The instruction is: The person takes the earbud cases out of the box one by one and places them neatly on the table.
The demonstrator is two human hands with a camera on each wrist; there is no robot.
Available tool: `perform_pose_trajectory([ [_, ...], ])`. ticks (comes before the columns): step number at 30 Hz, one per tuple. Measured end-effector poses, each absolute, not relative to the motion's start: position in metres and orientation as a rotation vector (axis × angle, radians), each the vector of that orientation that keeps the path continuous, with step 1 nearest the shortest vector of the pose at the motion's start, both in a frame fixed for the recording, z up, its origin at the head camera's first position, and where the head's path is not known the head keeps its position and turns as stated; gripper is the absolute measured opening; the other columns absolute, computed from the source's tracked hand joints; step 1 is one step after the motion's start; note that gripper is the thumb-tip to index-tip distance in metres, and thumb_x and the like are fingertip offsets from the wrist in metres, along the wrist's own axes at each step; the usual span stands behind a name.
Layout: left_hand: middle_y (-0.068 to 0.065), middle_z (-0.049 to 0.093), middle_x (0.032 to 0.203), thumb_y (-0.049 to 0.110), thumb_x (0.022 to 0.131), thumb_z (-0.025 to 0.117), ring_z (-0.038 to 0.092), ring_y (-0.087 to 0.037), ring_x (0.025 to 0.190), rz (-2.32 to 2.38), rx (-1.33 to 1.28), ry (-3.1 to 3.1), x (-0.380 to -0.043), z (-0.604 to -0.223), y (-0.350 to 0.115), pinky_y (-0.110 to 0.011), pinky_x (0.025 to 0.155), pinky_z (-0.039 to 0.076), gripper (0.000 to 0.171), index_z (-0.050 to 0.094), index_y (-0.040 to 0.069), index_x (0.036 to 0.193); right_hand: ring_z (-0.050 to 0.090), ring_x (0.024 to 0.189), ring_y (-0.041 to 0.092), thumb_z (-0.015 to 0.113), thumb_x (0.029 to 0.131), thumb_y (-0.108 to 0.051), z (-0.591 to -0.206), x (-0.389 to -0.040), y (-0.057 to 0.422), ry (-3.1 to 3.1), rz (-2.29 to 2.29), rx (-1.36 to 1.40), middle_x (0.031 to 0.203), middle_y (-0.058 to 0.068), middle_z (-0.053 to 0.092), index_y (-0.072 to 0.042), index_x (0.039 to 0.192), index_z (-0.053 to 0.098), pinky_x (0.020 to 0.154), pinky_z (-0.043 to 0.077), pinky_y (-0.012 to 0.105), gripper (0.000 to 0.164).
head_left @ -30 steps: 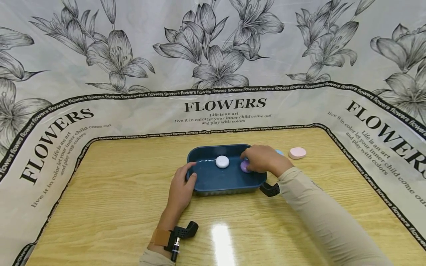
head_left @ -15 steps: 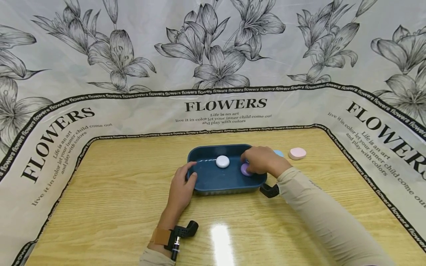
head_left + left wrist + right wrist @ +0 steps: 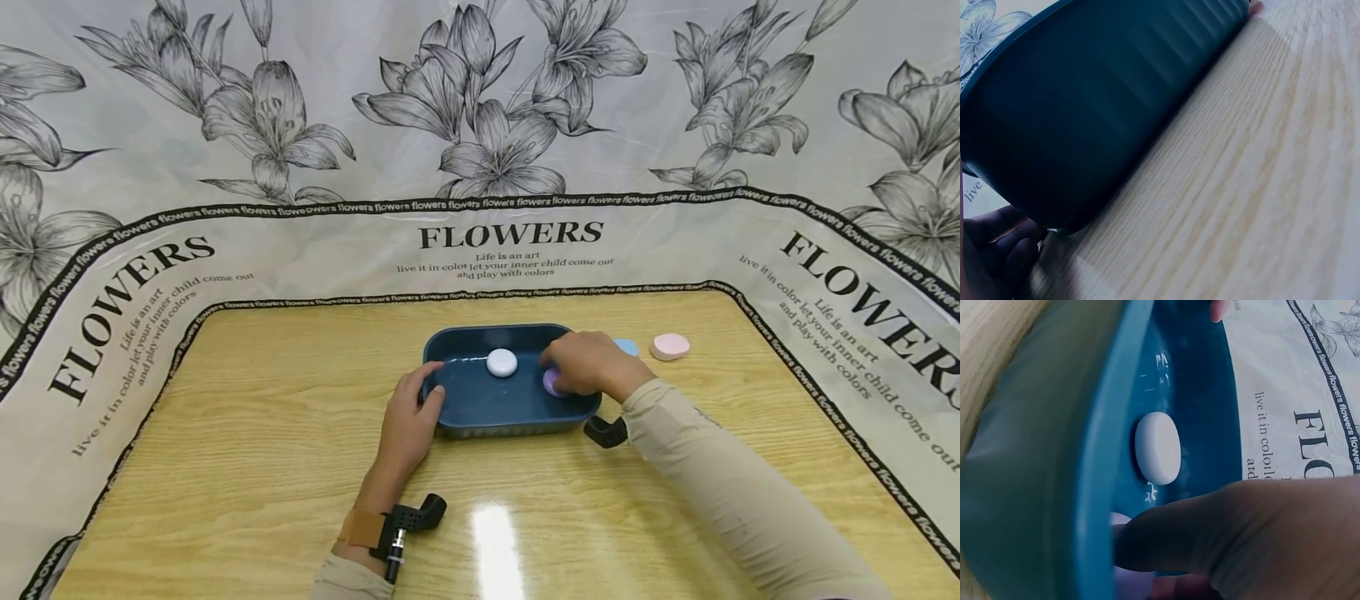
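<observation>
A dark blue rectangular tub [image 3: 487, 408] with rounded corners stands on the table. My left hand [image 3: 408, 421] holds its left end, with thumb and fingertips at the rim; in the left wrist view, fingers curl against the tub's lower corner. Inside the tub's right end, my right hand [image 3: 588, 362] pinches a purple, rounded soap-like bar [image 3: 552, 383]. The right wrist view shows the thumb pressed on the purple bar [image 3: 1132, 584], most of which is hidden. A white oval soap-like bar [image 3: 502, 363] lies on the tub floor, apart from both hands.
On the table right of the tub lie a pink oval bar [image 3: 670, 347] and a light blue one [image 3: 627, 346], partly hidden behind my right hand. A white floral cloth [image 3: 322, 250] borders the wooden table [image 3: 262, 433] at the back and sides.
The purple bar has shifted slightly toward the tub's near side under my right hand. More of the light blue bar shows past that hand. My left hand keeps its place on the tub.
</observation>
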State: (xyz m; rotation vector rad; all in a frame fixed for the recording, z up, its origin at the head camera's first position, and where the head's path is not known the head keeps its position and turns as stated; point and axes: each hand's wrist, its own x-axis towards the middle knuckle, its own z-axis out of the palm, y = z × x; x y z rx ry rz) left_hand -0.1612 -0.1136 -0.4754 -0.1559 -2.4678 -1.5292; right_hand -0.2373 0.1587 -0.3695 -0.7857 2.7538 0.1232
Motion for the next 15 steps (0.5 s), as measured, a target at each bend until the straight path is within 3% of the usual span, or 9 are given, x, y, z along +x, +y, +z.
perform_pose_trajectory([
  [9, -0.008, 0.054, 0.139, 0.025, 0.103, 0.053, 0.050, -0.028, 0.130, -1.533, -0.154, -2.472, -0.1614, -0.4750, -0.1140, -0.054, 0.104, 0.041, 0.038, 0.059, 0.020, 0.140, 0.063, 0.107, 0.031, 0.077, 0.085, -0.025, -0.3718, -0.2345, 0.1594, 2.763, 0.144, -0.796, 0.115, 0.008, 0.068, -0.016, 0.118, 0.074, 0.084, 0.052, 0.051, 0.035],
  [15, -0.008, 0.055, 0.138, 0.025, 0.103, 0.053, 0.051, -0.028, 0.129, -1.538, -0.156, -2.466, -0.1603, -0.4733, -0.1134, -0.054, 0.104, 0.041, 0.038, 0.059, 0.020, 0.139, 0.062, 0.099, 0.027, 0.078, 0.084, -0.025, -0.3708, -0.2334, 0.1585, 2.763, 0.157, -0.807, 0.106, 0.006, 0.067, -0.017, 0.111, 0.075, 0.079, 0.052, 0.049, 0.028],
])
